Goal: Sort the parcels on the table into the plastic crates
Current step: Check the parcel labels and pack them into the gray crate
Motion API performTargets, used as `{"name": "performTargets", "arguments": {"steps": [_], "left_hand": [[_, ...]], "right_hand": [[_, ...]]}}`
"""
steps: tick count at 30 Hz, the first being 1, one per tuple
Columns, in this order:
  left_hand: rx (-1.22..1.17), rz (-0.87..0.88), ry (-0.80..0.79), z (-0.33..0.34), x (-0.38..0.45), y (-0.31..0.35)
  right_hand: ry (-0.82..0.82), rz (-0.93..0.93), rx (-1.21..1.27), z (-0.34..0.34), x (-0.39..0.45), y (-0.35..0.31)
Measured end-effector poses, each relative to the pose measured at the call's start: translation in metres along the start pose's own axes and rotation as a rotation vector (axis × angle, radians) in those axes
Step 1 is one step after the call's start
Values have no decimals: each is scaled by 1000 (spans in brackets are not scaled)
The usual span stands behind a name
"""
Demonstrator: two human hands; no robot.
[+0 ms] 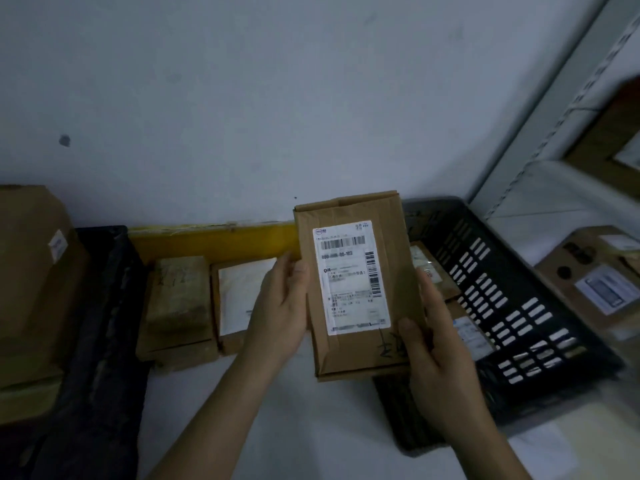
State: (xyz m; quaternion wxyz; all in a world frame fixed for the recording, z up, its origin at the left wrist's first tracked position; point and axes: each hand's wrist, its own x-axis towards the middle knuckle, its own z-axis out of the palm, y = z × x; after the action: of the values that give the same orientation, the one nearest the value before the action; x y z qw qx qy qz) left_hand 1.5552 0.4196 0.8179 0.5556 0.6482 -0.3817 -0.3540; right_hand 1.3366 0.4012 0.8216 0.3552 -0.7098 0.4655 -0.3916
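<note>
Holding a brown parcel (356,285) label-up above the table (311,427), the left hand (280,306) grips its left edge and the right hand (436,344) its lower right corner. At three o'clock, the black crate (519,306) already contains parcels. At nine o'clock, two parcels (180,306) remain unsorted on the table.

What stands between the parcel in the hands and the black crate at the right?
Nothing visible does. Both hands, left hand and right hand, hold the parcel up just left of the black crate, whose open top already shows parcels inside.
</note>
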Motion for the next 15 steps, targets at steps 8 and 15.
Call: {"name": "performTargets", "arguments": {"steps": [8, 15], "left_hand": [[649, 164, -170, 94, 10, -5], [980, 155, -176, 170, 33, -26]], "right_hand": [[185, 178, -137, -128, 62, 42], [3, 181, -136, -149, 150, 131]]}}
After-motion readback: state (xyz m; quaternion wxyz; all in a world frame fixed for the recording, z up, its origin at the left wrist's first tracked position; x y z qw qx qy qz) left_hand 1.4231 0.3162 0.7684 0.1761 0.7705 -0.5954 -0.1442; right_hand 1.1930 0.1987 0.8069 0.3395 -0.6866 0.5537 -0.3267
